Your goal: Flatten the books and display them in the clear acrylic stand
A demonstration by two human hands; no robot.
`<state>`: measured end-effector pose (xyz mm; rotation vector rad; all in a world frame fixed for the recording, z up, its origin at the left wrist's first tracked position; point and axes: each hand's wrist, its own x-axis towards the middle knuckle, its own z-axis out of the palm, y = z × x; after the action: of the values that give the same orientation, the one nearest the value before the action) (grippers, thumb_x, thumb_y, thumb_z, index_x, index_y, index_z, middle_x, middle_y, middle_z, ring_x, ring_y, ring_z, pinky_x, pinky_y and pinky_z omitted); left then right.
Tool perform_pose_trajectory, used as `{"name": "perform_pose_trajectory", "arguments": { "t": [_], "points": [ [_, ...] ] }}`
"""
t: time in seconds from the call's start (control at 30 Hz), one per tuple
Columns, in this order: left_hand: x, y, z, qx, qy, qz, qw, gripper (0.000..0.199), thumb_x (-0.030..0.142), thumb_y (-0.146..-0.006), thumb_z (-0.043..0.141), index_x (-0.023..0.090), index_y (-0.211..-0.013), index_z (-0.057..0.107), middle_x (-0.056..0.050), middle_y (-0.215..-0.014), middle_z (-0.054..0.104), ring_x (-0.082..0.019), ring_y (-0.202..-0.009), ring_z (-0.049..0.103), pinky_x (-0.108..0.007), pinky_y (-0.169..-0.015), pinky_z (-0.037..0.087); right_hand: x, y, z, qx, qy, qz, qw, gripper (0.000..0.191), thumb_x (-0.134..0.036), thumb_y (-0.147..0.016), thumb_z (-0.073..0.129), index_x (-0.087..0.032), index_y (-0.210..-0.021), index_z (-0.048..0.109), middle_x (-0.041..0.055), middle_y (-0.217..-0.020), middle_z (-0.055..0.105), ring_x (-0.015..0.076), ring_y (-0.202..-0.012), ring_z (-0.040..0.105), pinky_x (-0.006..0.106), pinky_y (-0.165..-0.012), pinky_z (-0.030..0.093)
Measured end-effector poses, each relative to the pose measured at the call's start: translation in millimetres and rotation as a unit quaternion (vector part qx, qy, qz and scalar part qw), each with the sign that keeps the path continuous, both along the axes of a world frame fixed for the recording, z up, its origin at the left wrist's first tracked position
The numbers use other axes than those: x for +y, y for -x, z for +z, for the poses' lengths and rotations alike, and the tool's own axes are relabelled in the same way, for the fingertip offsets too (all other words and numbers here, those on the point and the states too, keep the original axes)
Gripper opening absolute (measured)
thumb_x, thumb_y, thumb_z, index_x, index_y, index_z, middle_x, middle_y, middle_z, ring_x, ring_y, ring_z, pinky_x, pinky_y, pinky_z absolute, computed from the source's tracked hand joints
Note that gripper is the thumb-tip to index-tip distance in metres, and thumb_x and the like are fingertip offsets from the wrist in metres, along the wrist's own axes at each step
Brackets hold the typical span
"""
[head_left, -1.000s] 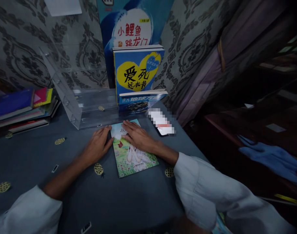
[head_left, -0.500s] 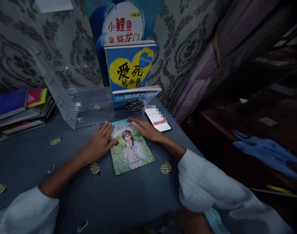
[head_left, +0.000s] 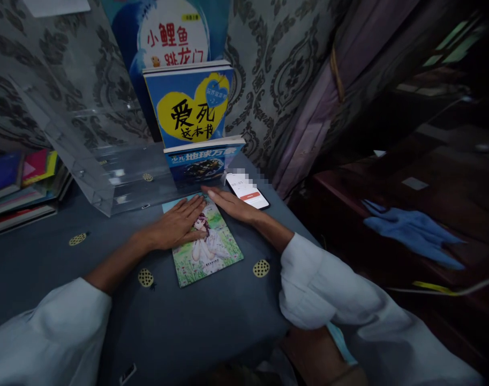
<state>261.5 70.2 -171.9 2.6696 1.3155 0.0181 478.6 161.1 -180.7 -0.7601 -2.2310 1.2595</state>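
Note:
A thin book with a drawn girl on its green cover (head_left: 212, 252) lies flat on the blue-grey tablecloth (head_left: 212, 316). Across its upper left part rests my left hand (head_left: 182, 222), palm down, fingers stretched out, covering the title. My right hand (head_left: 228, 205) lies at the book's upper right edge with its fingers extended and holds nothing. Just beyond it is a phone (head_left: 250, 194) with a lit screen, partly blurred out by pixelation. Behind the book, a blue book with a yellow heart (head_left: 192, 110) and a shorter blue book (head_left: 202, 163) stand upright in a clear rack.
The clear acrylic rack (head_left: 77, 145) extends to the left, near a stack of books (head_left: 21, 187). A tall blue book (head_left: 126, 45) leans against the patterned wall. Beyond the table's right edge, a blue cloth (head_left: 413, 230) lies on a dark red surface.
My left hand has moved right, from the book's left edge onto its cover. My right hand stays at the upper right edge. The view has shifted slightly, so the surroundings appear further left.

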Motion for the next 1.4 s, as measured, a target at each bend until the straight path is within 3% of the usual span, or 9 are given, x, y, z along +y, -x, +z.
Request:
{"name": "perform_pose_trajectory", "arguments": {
  "t": [0.53,0.83,1.0,1.17,1.4],
  "points": [
    [-14,-31,8.9,-0.015,0.005,-0.089,0.996,0.069,0.060,-0.105,0.019,0.020,-0.160,0.022,-0.010,-0.166,0.024,-0.021,-0.156,0.015,-0.046,-0.127,0.004,-4,0,5.7,-0.012,-0.020,0.008,1.000,0.086,-0.077,-0.095,0.027,-0.015,-0.150,0.048,0.0109,-0.157,0.046,0.0267,-0.148,0.039,0.048,-0.127,0.023],
    [-34,-44,8.0,-0.052,0.023,-0.125,0.991,0.059,0.053,-0.107,0.025,0.028,-0.161,0.022,-0.005,-0.166,0.028,-0.023,-0.155,0.022,-0.050,-0.127,0.005,-2,1,4.0,-0.017,-0.029,0.012,0.999,0.083,-0.076,-0.096,0.025,-0.017,-0.149,0.050,0.0097,-0.157,0.046,0.0254,-0.149,0.039,0.045,-0.127,0.023],
    [-43,-50,6.0,-0.084,0.017,-0.150,0.985,0.058,0.050,-0.107,0.032,0.033,-0.161,0.019,-0.002,-0.164,0.033,-0.022,-0.154,0.026,-0.049,-0.127,0.010,-1,1,3.1,-0.019,-0.034,0.010,0.999,0.080,-0.075,-0.097,0.028,-0.018,-0.148,0.051,0.0094,-0.157,0.047,0.0282,-0.148,0.039,0.050,-0.127,0.023],
    [-54,-55,8.2,-0.086,0.028,-0.166,0.982,0.061,0.049,-0.106,0.037,0.033,-0.161,0.016,-0.001,-0.163,0.034,-0.022,-0.154,0.024,-0.050,-0.128,0.007,-2,0,4.0,-0.015,-0.028,0.010,0.999,0.080,-0.075,-0.096,0.029,-0.018,-0.148,0.052,0.0090,-0.156,0.048,0.0286,-0.148,0.040,0.050,-0.126,0.023],
    [-59,-58,9.8,-0.085,0.019,-0.172,0.981,0.064,0.048,-0.106,0.039,0.031,-0.162,0.014,-0.003,-0.161,0.038,-0.022,-0.153,0.028,-0.049,-0.128,0.013,-4,1,2.1,-0.019,-0.034,0.009,0.999,0.084,-0.080,-0.094,0.026,-0.020,-0.147,0.053,0.0075,-0.156,0.048,0.0272,-0.148,0.040,0.047,-0.126,0.023]
  ]
}}
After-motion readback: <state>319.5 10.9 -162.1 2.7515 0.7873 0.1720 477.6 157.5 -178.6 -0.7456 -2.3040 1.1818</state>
